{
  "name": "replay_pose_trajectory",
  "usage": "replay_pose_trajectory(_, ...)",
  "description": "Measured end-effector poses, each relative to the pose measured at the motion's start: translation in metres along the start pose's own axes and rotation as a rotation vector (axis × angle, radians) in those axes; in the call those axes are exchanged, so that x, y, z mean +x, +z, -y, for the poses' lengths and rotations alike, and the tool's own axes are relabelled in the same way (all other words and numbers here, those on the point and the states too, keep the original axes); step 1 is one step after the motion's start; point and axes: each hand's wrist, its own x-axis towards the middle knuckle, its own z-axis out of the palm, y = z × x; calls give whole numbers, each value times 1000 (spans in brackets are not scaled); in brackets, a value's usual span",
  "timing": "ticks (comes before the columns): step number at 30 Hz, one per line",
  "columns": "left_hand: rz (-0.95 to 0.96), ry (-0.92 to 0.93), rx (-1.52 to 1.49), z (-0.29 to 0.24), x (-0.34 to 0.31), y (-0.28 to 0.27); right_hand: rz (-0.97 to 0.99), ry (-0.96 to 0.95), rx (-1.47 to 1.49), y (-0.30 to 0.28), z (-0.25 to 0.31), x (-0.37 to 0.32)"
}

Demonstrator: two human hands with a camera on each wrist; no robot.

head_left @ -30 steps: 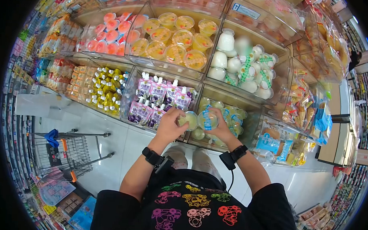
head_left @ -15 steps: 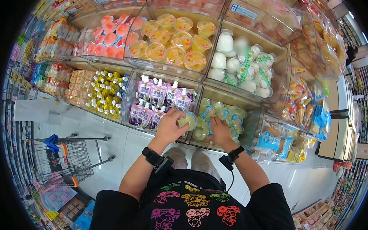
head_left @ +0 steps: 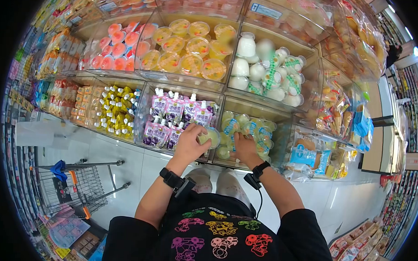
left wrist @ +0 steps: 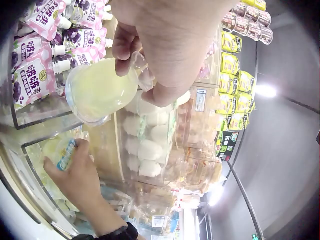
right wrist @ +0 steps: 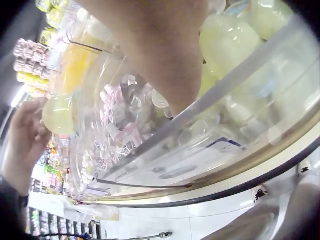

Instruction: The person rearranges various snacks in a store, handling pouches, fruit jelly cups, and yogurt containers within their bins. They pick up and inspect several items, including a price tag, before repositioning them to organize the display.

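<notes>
My left hand [head_left: 191,141] grips a clear cup of pale green jelly [left wrist: 102,90] by its narrow end, the wide lid end pointing away from the fingers. It is held over the front corner between two bins. My right hand [head_left: 245,148] is down in the bin of similar jelly cups [head_left: 264,128], some with blue labels. In the left wrist view, the right thumb and fingers are spread about a blue-labelled cup [left wrist: 66,155]; I cannot tell whether they grip it. The right wrist view hides those fingertips behind the hand.
Left of the jelly bin are purple-and-white spouted pouches [head_left: 175,111], then yellow pouches [head_left: 117,109]. Behind stand bins of orange jelly cups [head_left: 193,49] and white cups [head_left: 266,70]. Clear bin walls [right wrist: 215,100] edge the work area. A shopping cart [head_left: 78,185] stands at left.
My right hand has moved from beside the left hand's cup, where it held a blue-labelled jelly cup, down into the bin. The left hand keeps its cup. The view has shifted slightly.
</notes>
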Motion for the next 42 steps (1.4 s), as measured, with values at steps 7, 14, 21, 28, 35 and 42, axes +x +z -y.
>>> replay_pose_trajectory(7, 62, 89, 136, -27, 4, -3, -169, 38, -120, -26, -12, -32)
replay_pose_trajectory(14, 454, 214, 439, -57, 13, 36, -69, 31, 118, -13, -50, -63)
replay_pose_trajectory(21, 782, 97, 921, -45, 43, 133, -198, -125, 196, -17, -62, -79)
replay_pose_trajectory(28, 720, 1, 1007, -36, 42, 148, -334, -74, 1077, -6, -103, -107)
replay_pose_trajectory(35, 656, 99, 1049, -21, 29, 154, -125, 126, 959, -45, -96, -102)
replay_pose_trajectory(42, 790, -36, 1130, -15, 29, 163, 210, 204, 189, 0, -34, -24)
